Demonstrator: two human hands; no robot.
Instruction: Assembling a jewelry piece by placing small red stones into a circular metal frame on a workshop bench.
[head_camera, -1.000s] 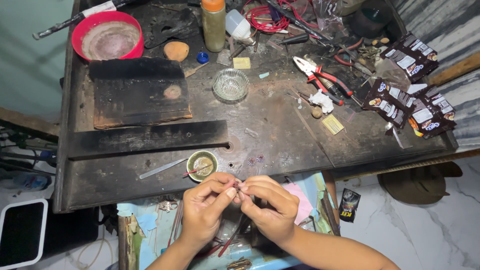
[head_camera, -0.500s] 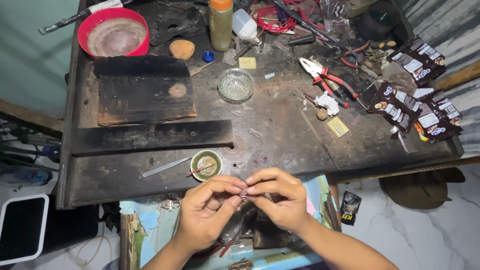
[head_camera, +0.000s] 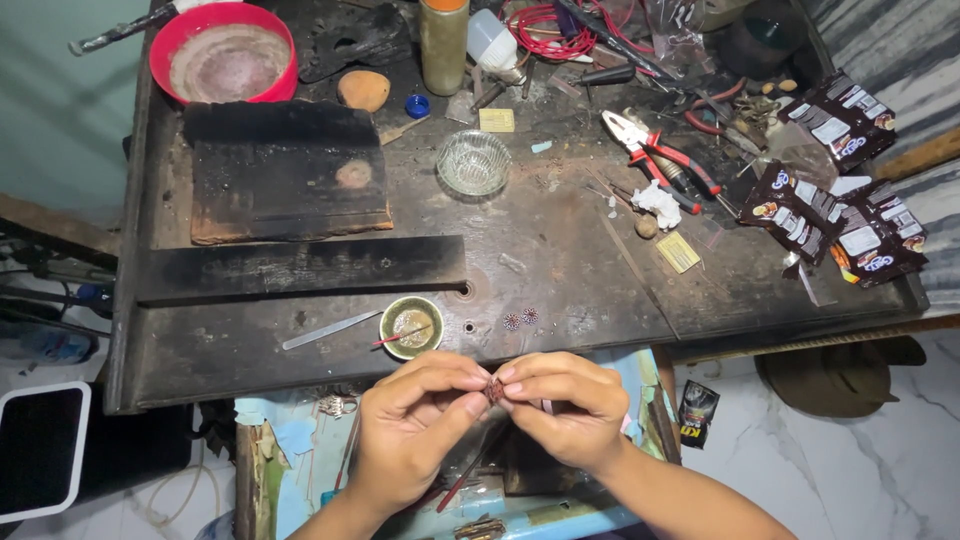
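Small reddish piece (head_camera: 493, 390) pinched between left hand (head_camera: 420, 420) and right hand (head_camera: 560, 405), at 6 o'clock off the surface (head_camera: 560, 260); hands drawn closer together since earlier, grip tightened, piece now shared by both.

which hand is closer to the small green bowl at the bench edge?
Left. The left hand sits just below the small green bowl; the right hand is farther off, below and to its right.

Scorched, rough wooden bench (head_camera: 560, 270); clear glass bowl (head_camera: 474, 162); glossy plastic sachets (head_camera: 845, 205).
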